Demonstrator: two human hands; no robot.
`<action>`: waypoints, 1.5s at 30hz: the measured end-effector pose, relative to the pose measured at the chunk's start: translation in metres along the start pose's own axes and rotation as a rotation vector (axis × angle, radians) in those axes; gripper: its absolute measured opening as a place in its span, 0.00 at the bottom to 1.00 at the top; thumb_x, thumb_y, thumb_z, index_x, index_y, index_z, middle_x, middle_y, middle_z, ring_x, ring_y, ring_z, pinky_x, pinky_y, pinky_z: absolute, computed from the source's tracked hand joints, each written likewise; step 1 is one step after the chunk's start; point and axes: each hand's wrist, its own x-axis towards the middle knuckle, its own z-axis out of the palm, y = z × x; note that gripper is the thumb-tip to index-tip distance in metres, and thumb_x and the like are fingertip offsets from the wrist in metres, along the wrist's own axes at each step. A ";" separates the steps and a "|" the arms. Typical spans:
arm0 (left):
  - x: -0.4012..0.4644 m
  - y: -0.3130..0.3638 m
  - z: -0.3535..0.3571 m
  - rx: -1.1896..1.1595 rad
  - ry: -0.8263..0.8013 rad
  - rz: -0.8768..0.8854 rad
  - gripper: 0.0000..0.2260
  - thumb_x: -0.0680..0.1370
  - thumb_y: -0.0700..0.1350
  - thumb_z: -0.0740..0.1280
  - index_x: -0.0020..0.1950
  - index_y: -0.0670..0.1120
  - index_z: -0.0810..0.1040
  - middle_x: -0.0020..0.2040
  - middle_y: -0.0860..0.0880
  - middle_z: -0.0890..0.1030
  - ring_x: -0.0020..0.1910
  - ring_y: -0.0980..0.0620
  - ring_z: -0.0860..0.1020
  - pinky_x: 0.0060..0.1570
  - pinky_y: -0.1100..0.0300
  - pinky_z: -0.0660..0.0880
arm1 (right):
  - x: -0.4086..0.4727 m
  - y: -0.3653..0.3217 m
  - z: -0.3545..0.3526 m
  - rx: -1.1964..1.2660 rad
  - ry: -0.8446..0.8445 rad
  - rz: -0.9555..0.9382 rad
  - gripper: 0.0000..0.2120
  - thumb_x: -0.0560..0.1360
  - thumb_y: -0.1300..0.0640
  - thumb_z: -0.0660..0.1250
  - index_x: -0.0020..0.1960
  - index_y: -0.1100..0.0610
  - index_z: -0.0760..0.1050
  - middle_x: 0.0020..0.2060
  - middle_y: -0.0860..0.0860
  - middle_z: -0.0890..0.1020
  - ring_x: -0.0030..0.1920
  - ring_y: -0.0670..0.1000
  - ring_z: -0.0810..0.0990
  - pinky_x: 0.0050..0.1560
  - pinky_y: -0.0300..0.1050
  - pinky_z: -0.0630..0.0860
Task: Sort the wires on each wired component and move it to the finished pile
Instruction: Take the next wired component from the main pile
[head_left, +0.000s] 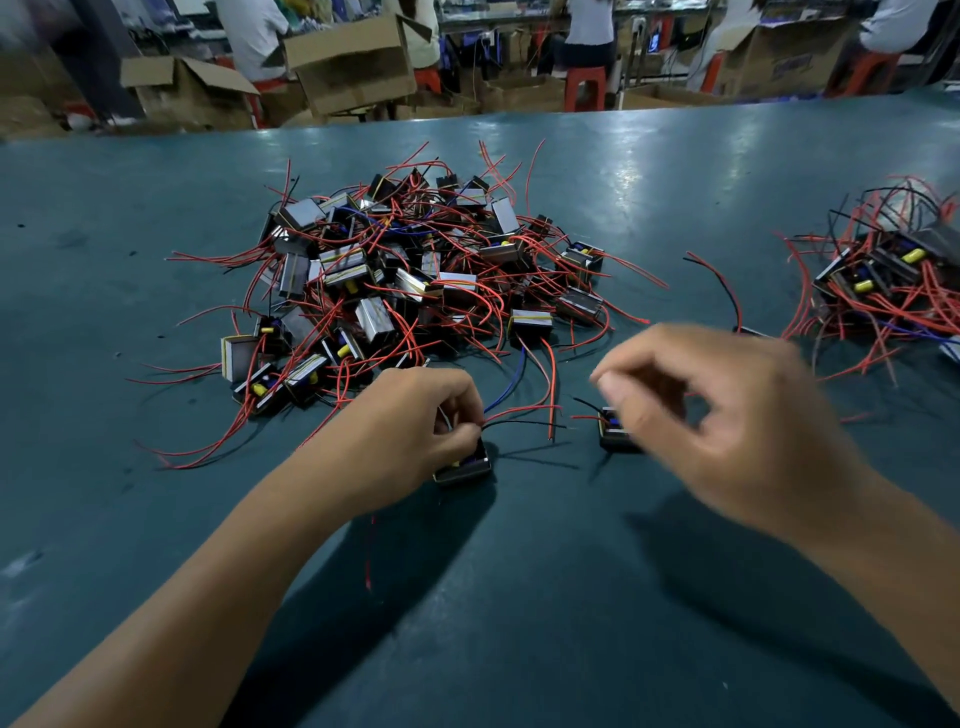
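On the green table (156, 519) a large unsorted pile (395, 291) remains; fewer lie finished (883, 280) (far right). One component (464, 466) is pinched by the left hand (415, 431); the blurred right hand (727, 415) is curled, its hold unclear.

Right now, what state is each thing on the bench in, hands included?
Left hand: pinching wires on the near component.
Near component: flat on the table, wires fanned rightward.
Right hand: blurred, fingers curled, holding nothing visible.
Second component: on the table, partly hidden by the right hand.
Middle pile: tangled.
Right pile: heaped, smaller.
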 end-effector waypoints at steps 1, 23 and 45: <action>0.000 0.001 -0.001 0.006 -0.004 0.005 0.09 0.77 0.44 0.71 0.39 0.56 0.76 0.39 0.65 0.80 0.34 0.61 0.78 0.35 0.70 0.71 | -0.004 -0.008 0.007 0.029 -0.083 -0.013 0.05 0.77 0.56 0.66 0.45 0.55 0.79 0.36 0.45 0.80 0.36 0.45 0.77 0.40 0.36 0.71; -0.006 0.004 -0.010 -0.120 -0.138 0.089 0.06 0.76 0.45 0.72 0.45 0.58 0.82 0.37 0.60 0.80 0.31 0.58 0.76 0.32 0.67 0.69 | -0.022 -0.009 0.053 0.173 -0.447 0.222 0.27 0.79 0.53 0.66 0.76 0.48 0.64 0.69 0.35 0.68 0.70 0.34 0.63 0.67 0.24 0.54; -0.003 -0.003 -0.008 -0.194 -0.211 -0.036 0.13 0.76 0.43 0.73 0.57 0.58 0.81 0.31 0.55 0.78 0.29 0.59 0.72 0.33 0.65 0.69 | -0.021 0.003 0.051 0.298 -0.317 0.604 0.08 0.75 0.53 0.70 0.37 0.50 0.79 0.24 0.44 0.76 0.25 0.41 0.69 0.28 0.33 0.67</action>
